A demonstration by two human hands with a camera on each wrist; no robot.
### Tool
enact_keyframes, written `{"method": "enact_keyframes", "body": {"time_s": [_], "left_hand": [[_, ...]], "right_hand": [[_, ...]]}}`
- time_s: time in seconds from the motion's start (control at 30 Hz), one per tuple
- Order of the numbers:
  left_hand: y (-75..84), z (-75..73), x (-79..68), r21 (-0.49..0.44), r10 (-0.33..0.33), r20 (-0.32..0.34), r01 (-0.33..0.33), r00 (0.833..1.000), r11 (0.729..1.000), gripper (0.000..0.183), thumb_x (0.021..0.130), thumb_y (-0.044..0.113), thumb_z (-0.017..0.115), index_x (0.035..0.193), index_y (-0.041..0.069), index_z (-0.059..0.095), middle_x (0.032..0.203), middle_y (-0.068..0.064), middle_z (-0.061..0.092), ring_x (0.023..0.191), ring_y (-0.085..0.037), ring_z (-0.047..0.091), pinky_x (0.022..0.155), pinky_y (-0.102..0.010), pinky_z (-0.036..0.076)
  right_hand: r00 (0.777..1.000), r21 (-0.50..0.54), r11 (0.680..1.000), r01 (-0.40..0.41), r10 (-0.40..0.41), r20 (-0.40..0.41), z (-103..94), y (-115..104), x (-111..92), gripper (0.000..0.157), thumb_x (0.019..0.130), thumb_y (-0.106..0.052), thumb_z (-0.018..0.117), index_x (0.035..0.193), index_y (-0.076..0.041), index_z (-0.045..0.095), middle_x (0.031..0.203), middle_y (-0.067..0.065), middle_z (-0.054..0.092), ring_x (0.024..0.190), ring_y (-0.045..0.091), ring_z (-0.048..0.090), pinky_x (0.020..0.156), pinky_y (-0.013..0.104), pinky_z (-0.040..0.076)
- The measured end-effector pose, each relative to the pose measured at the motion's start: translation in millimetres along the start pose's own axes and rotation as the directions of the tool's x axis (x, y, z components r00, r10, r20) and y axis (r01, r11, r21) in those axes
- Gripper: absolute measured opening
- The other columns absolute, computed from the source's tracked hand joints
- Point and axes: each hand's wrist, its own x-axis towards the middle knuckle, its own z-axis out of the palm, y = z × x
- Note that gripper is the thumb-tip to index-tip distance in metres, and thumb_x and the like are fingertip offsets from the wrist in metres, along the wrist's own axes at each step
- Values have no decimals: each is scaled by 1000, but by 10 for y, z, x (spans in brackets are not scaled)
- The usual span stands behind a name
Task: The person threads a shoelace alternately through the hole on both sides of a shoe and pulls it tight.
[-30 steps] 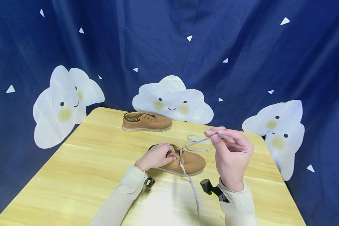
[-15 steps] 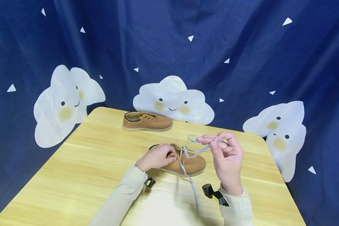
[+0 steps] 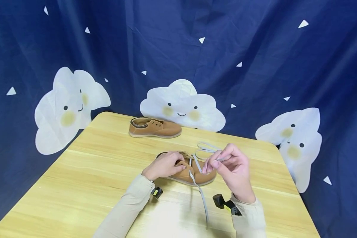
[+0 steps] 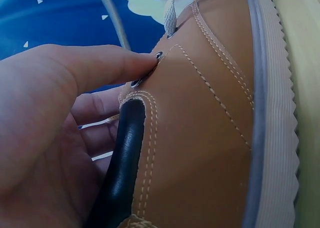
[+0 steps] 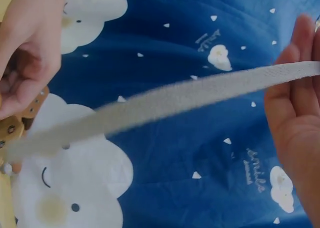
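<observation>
A tan lace-up shoe (image 3: pixel 206 179) lies sole down on the table, toe to the right. My left hand (image 3: pixel 166 164) grips its eyelet flap; in the left wrist view the thumb (image 4: pixel 112 66) presses beside an eyelet and the other fingers are partly hidden behind the flap. A flat grey shoelace (image 3: pixel 203 197) runs through the shoe's front eyelets, one end trailing towards me. Above the toe, my right hand (image 3: pixel 233 172) pinches the lace's other side between thumb and fingers. In the right wrist view that lace strand (image 5: pixel 165 102) stretches from the shoe to the hand.
A second tan shoe (image 3: pixel 170 130), with no lace in its visible eyelets, stands at the back of the wooden table (image 3: pixel 77 185). Loose lace loops (image 3: pixel 206 144) lie beyond the near shoe's toe. A blue curtain (image 3: pixel 172 36) with white clouds hangs behind.
My right hand has moved down and left towards the shoe, and the lace it holds has gone from taut to slack. The left hand stays on the flap.
</observation>
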Motion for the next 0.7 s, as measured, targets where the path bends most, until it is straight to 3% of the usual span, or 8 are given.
{"method": "enact_keyframes", "body": {"time_s": [0.2, 0.27, 0.33, 0.43, 0.57, 0.6, 0.7], "left_hand": [[1, -4, -1, 13, -7, 2, 7, 1000, 1000, 15, 99, 29, 70, 86, 24, 67, 74, 9, 51, 63, -6, 44, 59, -24, 36], [4, -8, -1, 20, -5, -2, 5, 1000, 1000, 13, 99, 29, 70, 87, 23, 68, 75, 9, 54, 64, -6, 46, 61, -24, 39], [5, -12, 2, 23, -3, -4, 3, 1000, 1000, 11, 99, 29, 70, 89, 23, 69, 78, 10, 56, 66, -6, 48, 63, -25, 41], [3, -14, 9, 22, 3, -3, -3, 1000, 1000, 11, 99, 29, 70, 89, 23, 70, 78, 9, 58, 65, -7, 48, 63, -25, 42], [-5, -13, 12, 31, 18, -1, -18, 1000, 999, 13, 98, 29, 70, 86, 23, 69, 76, 8, 56, 65, -6, 47, 61, -25, 40], [-7, -12, 11, 34, 20, -2, -20, 1000, 999, 14, 98, 29, 70, 86, 23, 68, 76, 8, 56, 65, -6, 47, 60, -25, 40], [-11, -10, 8, 27, 18, -2, -18, 1000, 999, 16, 98, 29, 70, 84, 23, 67, 75, 9, 55, 64, -6, 47, 60, -25, 41]], "right_hand": [[985, -35, 984, -173, 172, -22, -48, 45, -15, 18, 91, 23, 57, 90, 5, 53, 91, 8, 78, 73, 21, 76, 62, 35, 62], [968, -45, 968, -246, 243, -55, -68, 67, -19, 20, 91, 23, 57, 89, 3, 54, 88, 5, 79, 67, 18, 73, 58, 32, 60], [938, -70, 938, -339, 332, -100, -93, 91, -27, 21, 91, 20, 58, 87, -1, 55, 85, 2, 78, 60, 14, 69, 53, 28, 58], [847, -124, 843, -523, 497, -188, -140, 137, -38, 21, 92, 11, 65, 85, -7, 58, 79, -2, 78, 50, 8, 59, 45, 22, 49], [670, -202, 641, -740, 676, -307, -214, 239, -57, 19, 90, -4, 76, 84, -11, 59, 70, -9, 72, 47, 4, 45, 43, 19, 36], [634, -219, 596, -772, 701, -326, -238, 274, -66, 19, 90, -7, 77, 84, -11, 60, 68, -10, 69, 48, 3, 42, 44, 20, 33], [554, -283, 477, -832, 743, -375, -302, 370, -99, 20, 87, -14, 82, 86, -8, 63, 66, -11, 60, 52, 5, 39, 49, 20, 31]]}}
